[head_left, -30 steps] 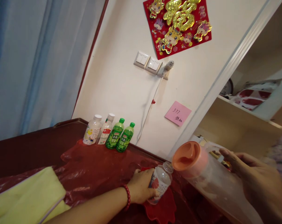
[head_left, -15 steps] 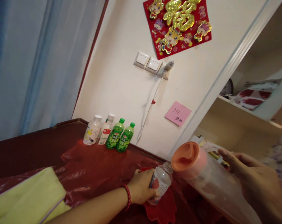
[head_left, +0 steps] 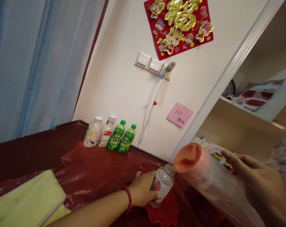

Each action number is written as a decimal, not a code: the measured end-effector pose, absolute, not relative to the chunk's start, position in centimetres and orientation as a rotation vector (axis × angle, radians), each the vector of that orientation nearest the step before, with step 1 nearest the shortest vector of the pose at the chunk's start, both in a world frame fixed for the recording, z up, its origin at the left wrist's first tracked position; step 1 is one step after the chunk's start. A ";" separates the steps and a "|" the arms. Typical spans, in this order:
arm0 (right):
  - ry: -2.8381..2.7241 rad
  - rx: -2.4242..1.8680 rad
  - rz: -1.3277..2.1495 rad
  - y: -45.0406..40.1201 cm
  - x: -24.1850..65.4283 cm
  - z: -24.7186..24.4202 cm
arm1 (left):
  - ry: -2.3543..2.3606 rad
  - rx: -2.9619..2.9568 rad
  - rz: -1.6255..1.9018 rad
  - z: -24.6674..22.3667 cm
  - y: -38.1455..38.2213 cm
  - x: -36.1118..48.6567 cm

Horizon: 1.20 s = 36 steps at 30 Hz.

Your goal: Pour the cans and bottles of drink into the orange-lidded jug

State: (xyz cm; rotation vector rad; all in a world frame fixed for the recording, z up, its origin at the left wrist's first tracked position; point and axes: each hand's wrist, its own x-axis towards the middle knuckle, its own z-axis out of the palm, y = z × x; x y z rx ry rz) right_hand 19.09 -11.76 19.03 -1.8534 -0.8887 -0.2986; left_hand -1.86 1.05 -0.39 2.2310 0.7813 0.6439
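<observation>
My left hand [head_left: 144,188] is wrapped round a clear plastic bottle [head_left: 166,183] with a printed label and an uncapped mouth. The bottle rests on a red leaf-edged mat [head_left: 167,210]. In my right hand [head_left: 261,183] is the handle of a translucent plastic pitcher [head_left: 218,186], tilted far over to the left. Its orange lid [head_left: 189,157] has its edge right at the bottle's mouth. Whether liquid is flowing, I cannot tell.
Two green-capped bottles [head_left: 116,137] and two white-capped bottles [head_left: 93,134] stand by the wall on the dark red table [head_left: 34,138]. A folded yellow cloth [head_left: 29,198] lies at the left front. A white cord [head_left: 148,121] hangs from the socket. Shelves [head_left: 249,110] are at right.
Both hands, the bottle and the tilted pitcher hold nearly the same pose. The whole view has shifted very slightly.
</observation>
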 end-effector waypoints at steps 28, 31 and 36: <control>-0.915 -1.896 -0.331 -11.7 20.3 18.7 | 0.778 2.226 0.647 -0.5 1.1 -1.8; -0.908 -1.888 -0.328 -11.9 19.7 18.9 | 0.775 2.229 0.650 -0.6 1.2 -1.7; -0.882 -1.943 -0.321 -12.0 19.6 18.9 | 0.782 2.226 0.652 -0.5 1.2 -1.7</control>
